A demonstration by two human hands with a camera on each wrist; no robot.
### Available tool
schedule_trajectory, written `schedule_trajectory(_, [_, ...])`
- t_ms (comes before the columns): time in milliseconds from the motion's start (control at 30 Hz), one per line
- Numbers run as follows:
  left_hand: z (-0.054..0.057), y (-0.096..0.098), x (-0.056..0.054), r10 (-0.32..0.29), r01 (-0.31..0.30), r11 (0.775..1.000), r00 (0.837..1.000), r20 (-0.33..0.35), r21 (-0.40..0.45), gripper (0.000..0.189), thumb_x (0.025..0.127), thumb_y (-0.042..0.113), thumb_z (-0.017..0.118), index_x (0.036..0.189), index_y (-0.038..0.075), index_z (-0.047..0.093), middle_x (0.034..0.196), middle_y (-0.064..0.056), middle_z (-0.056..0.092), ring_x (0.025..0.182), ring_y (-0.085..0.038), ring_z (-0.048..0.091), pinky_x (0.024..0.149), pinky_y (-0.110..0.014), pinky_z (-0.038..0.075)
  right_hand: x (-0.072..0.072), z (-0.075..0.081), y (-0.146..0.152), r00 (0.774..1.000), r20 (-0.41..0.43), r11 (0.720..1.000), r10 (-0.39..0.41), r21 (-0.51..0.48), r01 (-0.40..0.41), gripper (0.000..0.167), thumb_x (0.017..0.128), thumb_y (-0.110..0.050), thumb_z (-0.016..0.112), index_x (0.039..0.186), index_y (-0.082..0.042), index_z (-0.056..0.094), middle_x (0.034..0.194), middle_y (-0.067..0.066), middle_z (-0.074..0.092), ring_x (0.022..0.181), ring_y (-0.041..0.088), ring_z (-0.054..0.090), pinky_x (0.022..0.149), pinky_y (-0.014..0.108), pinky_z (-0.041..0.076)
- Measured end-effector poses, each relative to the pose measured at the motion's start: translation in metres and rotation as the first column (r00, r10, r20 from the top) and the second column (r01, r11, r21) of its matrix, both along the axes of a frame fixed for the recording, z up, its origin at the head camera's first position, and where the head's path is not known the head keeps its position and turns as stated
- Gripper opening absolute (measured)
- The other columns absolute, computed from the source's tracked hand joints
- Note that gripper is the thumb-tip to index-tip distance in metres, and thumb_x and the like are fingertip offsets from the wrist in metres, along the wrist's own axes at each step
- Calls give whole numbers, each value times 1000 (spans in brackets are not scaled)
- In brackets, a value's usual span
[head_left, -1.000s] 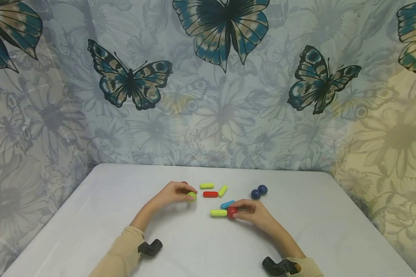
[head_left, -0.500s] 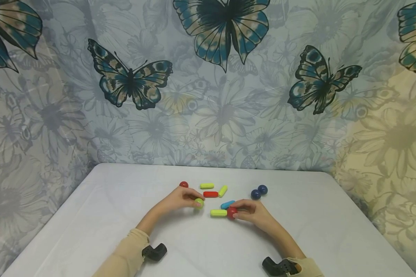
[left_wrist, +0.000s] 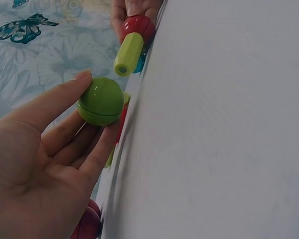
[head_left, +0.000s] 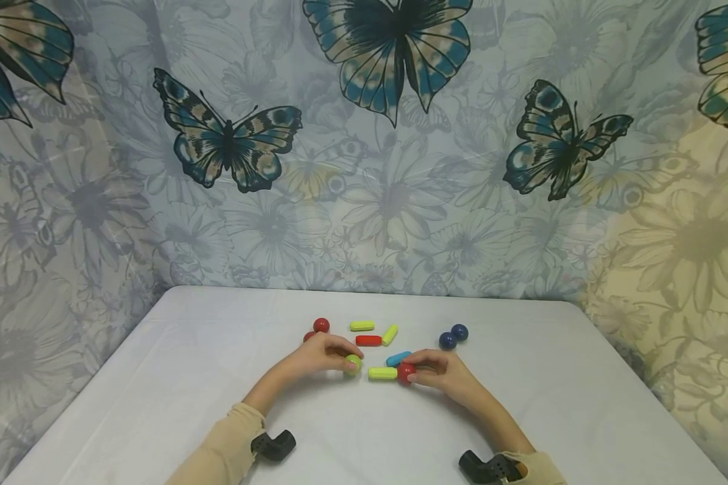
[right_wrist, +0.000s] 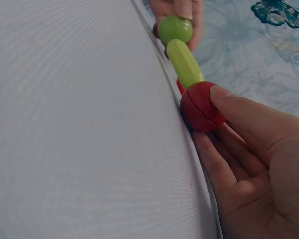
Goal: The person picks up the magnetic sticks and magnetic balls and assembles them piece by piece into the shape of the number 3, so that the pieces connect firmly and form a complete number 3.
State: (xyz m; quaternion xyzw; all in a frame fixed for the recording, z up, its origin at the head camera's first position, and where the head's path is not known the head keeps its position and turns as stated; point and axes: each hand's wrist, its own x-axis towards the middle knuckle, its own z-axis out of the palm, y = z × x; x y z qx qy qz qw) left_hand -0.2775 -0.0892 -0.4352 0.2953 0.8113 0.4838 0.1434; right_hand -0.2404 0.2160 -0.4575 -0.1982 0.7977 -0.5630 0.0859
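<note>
Butterfly-print cloth backs a white surface [head_left: 157,377]. On it the left hand [head_left: 324,353] pinches a green ball [head_left: 353,364] just short of a yellow-green rod's [head_left: 382,372] free end; the right hand [head_left: 442,374] pinches the red ball [head_left: 405,372] capping the other end. Joining seems underway; next, ball must meet rod squarely. Loose rods [head_left: 368,340] and two blue balls [head_left: 452,335] lie behind.

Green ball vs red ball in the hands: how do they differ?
The green ball, pinched by the left hand, stands apart from the yellow-green rod; the red ball, pinched by the right hand, sits joined to that rod's other end. Colour differs: green against red. Both are round, similar in size, with a seam round the middle, low over the table.
</note>
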Motion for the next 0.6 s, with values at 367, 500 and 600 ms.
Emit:
schedule_trajectory(367, [-4, 2, 2, -23, 23, 1000, 999, 36, 2, 24, 84, 21, 76, 108, 15, 74, 110, -2, 74, 96, -7, 64, 83, -19, 51, 0, 0, 0, 1000, -1, 1000, 5, -1, -5, 35, 85, -17, 75, 116, -4, 68, 124, 19, 66, 110, 4, 64, 94, 14, 49])
schedule_trajectory(500, [-6, 5, 1, -46, 45, 999, 998, 35, 17, 24, 84, 19, 77, 108, 14, 74, 109, -4, 74, 95, -5, 66, 84, -18, 52, 0, 0, -1, 1000, -3, 1000, 2, 1, -2, 35, 84, -17, 75, 115, -3, 68, 123, 19, 66, 109, 3, 64, 93, 14, 50])
schedule_trajectory(600, [-6, 7, 3, -62, 61, 998, 998, 27, 21, 26, 84, 18, 77, 108, 11, 74, 108, -6, 74, 95, -4, 66, 85, -18, 53, 0, 0, 0, 1000, -5, 1000, 4, 1, -4, 35, 84, -17, 75, 116, -3, 68, 123, 19, 66, 109, 3, 64, 93, 15, 50])
